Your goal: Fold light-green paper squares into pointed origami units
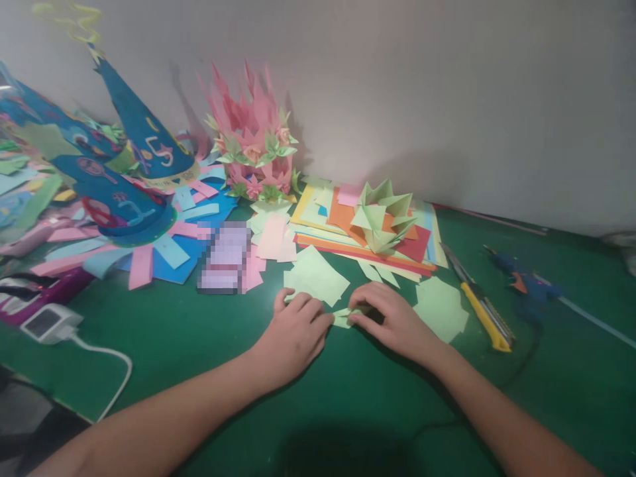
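Between my two hands a small folded piece of light green paper (342, 318) lies low over the green table. My left hand (295, 334) is closed, its fingertips on the paper's left end. At the right end, my right hand (392, 321) pinches the same paper between thumb and fingers. Loose green paper squares (317, 275) lie just beyond my hands, and more green squares (441, 308) are to the right. Behind them, a pointed green folded-paper piece (382, 215) sits on a stack of coloured paper (318, 235).
A yellow utility knife (484, 315) and a blue glue gun (529, 281) lie at the right. Decorated blue paper cones (149, 142) and a pink paper crown (256, 146) stand at the left and back. A white charger with a cable (52, 323) is at the left edge.
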`<action>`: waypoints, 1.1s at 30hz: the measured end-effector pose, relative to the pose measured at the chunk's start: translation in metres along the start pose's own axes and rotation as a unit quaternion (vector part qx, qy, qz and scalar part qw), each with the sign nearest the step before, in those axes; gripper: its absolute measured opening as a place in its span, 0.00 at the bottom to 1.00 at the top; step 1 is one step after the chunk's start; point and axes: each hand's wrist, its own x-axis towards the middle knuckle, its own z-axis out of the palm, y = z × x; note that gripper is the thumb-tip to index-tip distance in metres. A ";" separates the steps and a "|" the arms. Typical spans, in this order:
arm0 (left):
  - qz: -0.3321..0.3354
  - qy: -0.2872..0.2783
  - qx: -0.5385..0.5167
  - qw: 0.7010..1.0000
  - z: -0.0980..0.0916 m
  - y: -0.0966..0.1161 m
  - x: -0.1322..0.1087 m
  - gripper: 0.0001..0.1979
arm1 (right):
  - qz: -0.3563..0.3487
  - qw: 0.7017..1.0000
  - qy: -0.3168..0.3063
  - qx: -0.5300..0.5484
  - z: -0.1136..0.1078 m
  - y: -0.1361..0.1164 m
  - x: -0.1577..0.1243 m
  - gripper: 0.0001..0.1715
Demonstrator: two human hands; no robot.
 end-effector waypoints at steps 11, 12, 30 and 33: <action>-0.009 -0.019 -0.018 1.000 -0.002 -0.005 0.002 0.12 | 0.000 0.992 0.123 -0.012 0.012 -0.003 0.012 0.04; -0.001 -0.030 -0.026 0.999 -0.003 -0.008 0.003 0.13 | -0.004 0.992 0.127 -0.018 0.012 -0.003 0.012 0.04; 0.052 -0.037 -0.063 0.996 -0.005 -0.022 0.013 0.10 | -0.112 0.988 0.070 -0.082 0.005 0.005 0.004 0.08; 0.028 -0.031 -0.083 0.996 -0.005 -0.024 0.015 0.10 | -0.127 0.989 0.009 -0.071 0.005 0.003 0.004 0.07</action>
